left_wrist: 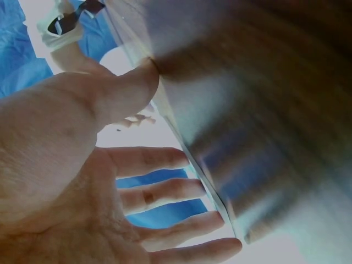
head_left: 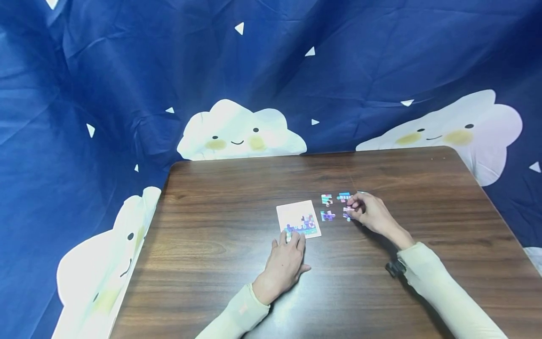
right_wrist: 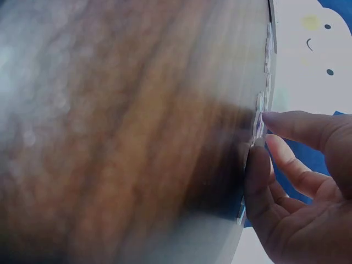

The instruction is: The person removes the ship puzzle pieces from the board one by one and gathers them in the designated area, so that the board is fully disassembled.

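A square white puzzle board (head_left: pixel 292 212) lies on the table, its lower part filled with purple and teal pieces. My left hand (head_left: pixel 281 266) rests at its near edge, fingertips on the board and fingers nearly straight, as the fingers (left_wrist: pixel 159 192) in the left wrist view also show. To the right, my right hand (head_left: pixel 374 216) pinches a small jigsaw piece (right_wrist: pixel 258 126) between thumb and fingers, close to the tabletop. A purple jigsaw piece (head_left: pixel 327 216), a green-and-white one (head_left: pixel 326 199) and a blue one (head_left: pixel 344 196) lie between the board and that hand.
The brown wooden table (head_left: pixel 203 202) reaches back to a blue curtain (head_left: pixel 338 70) printed with smiling white clouds. Another piece edge (head_left: pixel 362 192) peeks out behind the right hand. A dark strap device (head_left: pixel 395 269) sits at the right wrist.
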Demonstrator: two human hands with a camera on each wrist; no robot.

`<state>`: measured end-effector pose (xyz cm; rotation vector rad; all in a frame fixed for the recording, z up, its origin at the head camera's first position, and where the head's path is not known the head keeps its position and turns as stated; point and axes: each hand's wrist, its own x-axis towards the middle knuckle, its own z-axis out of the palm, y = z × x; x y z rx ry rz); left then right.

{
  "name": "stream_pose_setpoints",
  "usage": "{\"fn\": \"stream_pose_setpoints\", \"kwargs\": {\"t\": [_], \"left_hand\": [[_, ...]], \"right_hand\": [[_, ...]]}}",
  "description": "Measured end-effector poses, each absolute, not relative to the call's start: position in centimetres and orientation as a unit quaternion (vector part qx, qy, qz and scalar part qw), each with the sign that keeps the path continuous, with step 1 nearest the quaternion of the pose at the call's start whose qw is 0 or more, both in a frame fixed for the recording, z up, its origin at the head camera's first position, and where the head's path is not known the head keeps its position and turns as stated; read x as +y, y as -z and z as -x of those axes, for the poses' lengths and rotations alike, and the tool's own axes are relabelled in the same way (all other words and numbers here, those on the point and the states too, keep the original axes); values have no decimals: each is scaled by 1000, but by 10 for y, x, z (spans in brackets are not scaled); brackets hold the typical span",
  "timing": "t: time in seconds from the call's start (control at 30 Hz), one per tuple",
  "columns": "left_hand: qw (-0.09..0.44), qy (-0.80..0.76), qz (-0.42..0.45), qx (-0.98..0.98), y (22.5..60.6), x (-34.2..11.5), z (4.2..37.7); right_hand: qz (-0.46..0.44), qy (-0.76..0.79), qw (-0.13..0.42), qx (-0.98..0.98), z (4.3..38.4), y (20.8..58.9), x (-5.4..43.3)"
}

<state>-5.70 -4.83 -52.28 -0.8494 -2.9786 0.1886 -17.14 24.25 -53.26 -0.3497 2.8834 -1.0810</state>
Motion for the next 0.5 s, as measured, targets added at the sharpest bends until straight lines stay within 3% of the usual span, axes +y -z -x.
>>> {"fn": "stream_pose_setpoints", "kwargs": {"t": [0.5], "left_hand": [[27, -64, 273, -959, 523, -49, 57]], "right_hand": [[152, 324, -34, 933, 175, 525, 222]]}}
